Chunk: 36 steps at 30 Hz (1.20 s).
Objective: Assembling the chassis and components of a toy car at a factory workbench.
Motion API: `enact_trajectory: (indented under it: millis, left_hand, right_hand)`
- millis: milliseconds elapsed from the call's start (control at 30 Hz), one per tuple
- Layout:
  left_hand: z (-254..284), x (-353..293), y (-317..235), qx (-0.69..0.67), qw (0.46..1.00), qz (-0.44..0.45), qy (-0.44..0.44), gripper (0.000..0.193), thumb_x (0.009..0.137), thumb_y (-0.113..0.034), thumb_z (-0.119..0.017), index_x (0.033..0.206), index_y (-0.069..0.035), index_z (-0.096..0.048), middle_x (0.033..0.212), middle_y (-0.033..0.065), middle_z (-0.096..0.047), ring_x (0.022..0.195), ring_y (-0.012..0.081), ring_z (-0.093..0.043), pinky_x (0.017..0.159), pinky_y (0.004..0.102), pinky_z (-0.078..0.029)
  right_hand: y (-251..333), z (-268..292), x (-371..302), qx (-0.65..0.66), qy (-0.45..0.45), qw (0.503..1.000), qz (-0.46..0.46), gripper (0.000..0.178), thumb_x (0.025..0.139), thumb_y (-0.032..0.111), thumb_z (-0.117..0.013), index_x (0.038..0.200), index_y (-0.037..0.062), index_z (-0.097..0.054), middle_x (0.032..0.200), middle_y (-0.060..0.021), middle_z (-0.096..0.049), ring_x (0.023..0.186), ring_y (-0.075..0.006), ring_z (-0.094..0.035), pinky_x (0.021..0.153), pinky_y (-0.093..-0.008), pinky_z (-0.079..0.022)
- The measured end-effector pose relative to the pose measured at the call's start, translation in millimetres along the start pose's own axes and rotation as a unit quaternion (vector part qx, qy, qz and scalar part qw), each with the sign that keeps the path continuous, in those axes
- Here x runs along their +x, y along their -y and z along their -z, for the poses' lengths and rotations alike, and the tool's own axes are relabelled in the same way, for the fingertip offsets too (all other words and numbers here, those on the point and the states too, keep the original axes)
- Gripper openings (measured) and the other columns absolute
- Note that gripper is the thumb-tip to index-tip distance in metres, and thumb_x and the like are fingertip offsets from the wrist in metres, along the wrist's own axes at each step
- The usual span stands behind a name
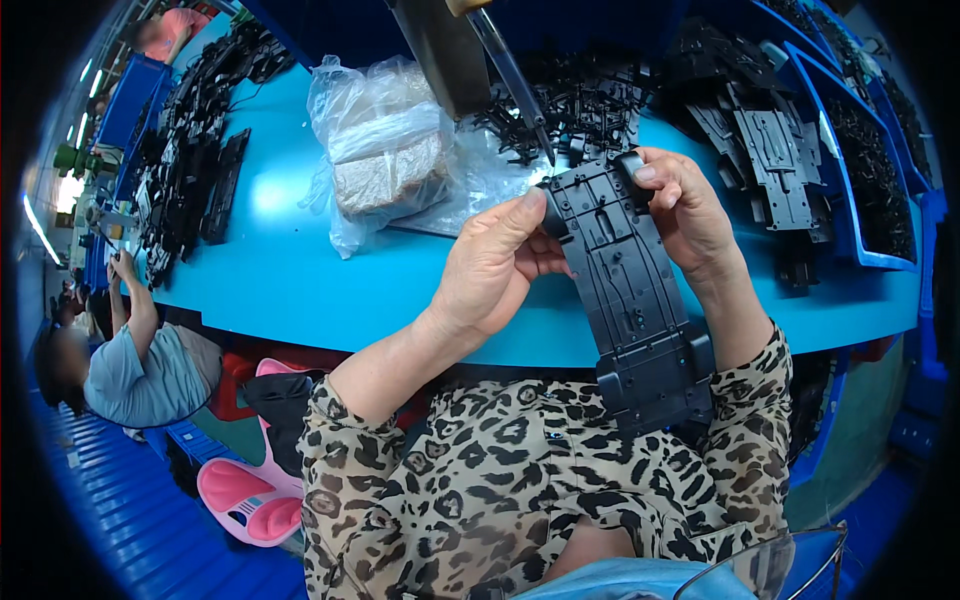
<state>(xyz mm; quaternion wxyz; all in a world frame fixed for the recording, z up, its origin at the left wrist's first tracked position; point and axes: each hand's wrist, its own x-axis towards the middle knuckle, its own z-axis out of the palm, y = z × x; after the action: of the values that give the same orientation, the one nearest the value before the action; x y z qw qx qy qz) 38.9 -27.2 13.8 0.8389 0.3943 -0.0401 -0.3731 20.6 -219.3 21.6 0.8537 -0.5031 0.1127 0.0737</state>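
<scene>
Both hands hold a long black plastic chassis plate [625, 275] above the near edge of the table, tilted with its lower end toward my body. My left hand [490, 262] is closed on its upper left corner, thumb on the rounded black side piece [551, 212] and fingers partly hidden beneath. At the upper right corner, my right hand [690, 210] pinches the plate by another rounded side piece [629, 168], thumb and forefinger pressed together. Just above the plate's far end is the dark tip of a slim rod-shaped tool [512, 82]; whether it touches cannot be made out.
A clear plastic bag of wrapped blocks [385, 150] sits left of centre on the blue table [400, 295]. Small black parts [585, 100] are heaped behind the plate. Stacked chassis plates [775, 165] and a blue bin [860, 180] stand right. Black strips [195, 150] and a co-worker [150, 365] are left.
</scene>
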Motion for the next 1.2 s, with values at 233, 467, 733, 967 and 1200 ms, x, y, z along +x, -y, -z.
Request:
enact_trajectory:
  millis: [233,467,733,967,1200]
  left_hand:
    - [-7.0,2.4,-5.1,-0.015,1.000,-0.002,-0.011,0.032,0.084,-0.030,-0.046,0.092,0.000,-0.053,0.083,0.0083,-0.058,0.070,0.0153,-0.056,0.063,0.0290,-0.047]
    - [-9.9,3.8,-9.7,-0.007,0.999,-0.017,-0.038,0.035,0.084,-0.033,-0.044,0.093,0.001,-0.053,0.085,0.0098,-0.058,0.072,0.0162,-0.056,0.065,0.0302,-0.047]
    - [-11.5,4.2,-12.4,-0.015,0.999,-0.015,-0.036,0.035,0.085,-0.031,-0.042,0.092,0.002,-0.053,0.086,0.0104,-0.057,0.072,0.0165,-0.056,0.065,0.0313,-0.048]
    - [-10.6,5.1,-11.7,-0.013,0.999,-0.015,-0.039,0.035,0.085,-0.031,-0.042,0.092,0.002,-0.053,0.085,0.0107,-0.057,0.071,0.0163,-0.056,0.063,0.0306,-0.049]
    - [-10.3,5.1,-13.2,-0.018,0.999,-0.011,-0.026,0.035,0.086,-0.030,-0.042,0.091,0.002,-0.053,0.085,0.0104,-0.057,0.071,0.0160,-0.056,0.063,0.0302,-0.049]
  right_hand:
    - [4.5,-2.9,-3.2,0.016,0.002,1.000,0.003,0.011,0.069,0.015,-0.058,0.064,0.0100,-0.049,0.048,0.0094,-0.039,0.037,-0.0013,-0.038,0.033,-0.0158,-0.028]
    - [6.4,-9.1,1.0,0.011,-0.011,1.000,0.010,0.018,0.071,0.016,-0.058,0.059,0.0127,-0.045,0.047,0.0098,-0.038,0.036,-0.0011,-0.038,0.030,-0.0155,-0.026]
    - [6.5,-9.4,1.2,0.009,-0.003,1.000,0.026,0.019,0.071,0.016,-0.057,0.057,0.0135,-0.044,0.046,0.0098,-0.039,0.036,-0.0006,-0.038,0.029,-0.0140,-0.025]
    - [6.6,-7.9,1.1,0.012,-0.008,1.000,0.023,0.018,0.072,0.015,-0.057,0.059,0.0126,-0.045,0.047,0.0099,-0.040,0.036,-0.0003,-0.038,0.029,-0.0139,-0.025]
    - [7.7,-7.6,0.7,0.024,0.011,1.000,0.017,0.016,0.072,0.016,-0.058,0.061,0.0117,-0.047,0.047,0.0102,-0.039,0.036,-0.0001,-0.038,0.029,-0.0138,-0.026]
